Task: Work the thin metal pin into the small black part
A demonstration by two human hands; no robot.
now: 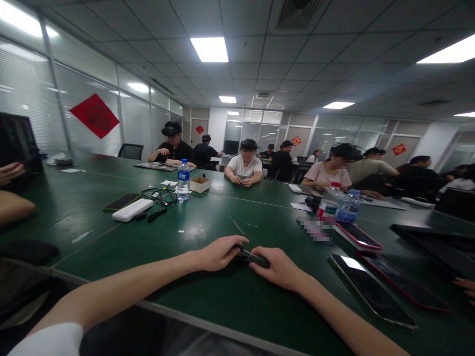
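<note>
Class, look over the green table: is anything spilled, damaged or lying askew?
Nothing stands out. Both hands pinch a small dark item; the bottles stand upright and the phones lie flat on the table.

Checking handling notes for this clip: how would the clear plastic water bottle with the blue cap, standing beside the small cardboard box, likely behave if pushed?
The clear plastic water bottle with the blue cap stands tall and narrow, so a push near the cap would probably tip it. It looks mostly full, so likely fairly heavy and steadier against a low nudge. On the smooth green table it might slide; tipped, its round body could roll towards the small cardboard box.
</note>
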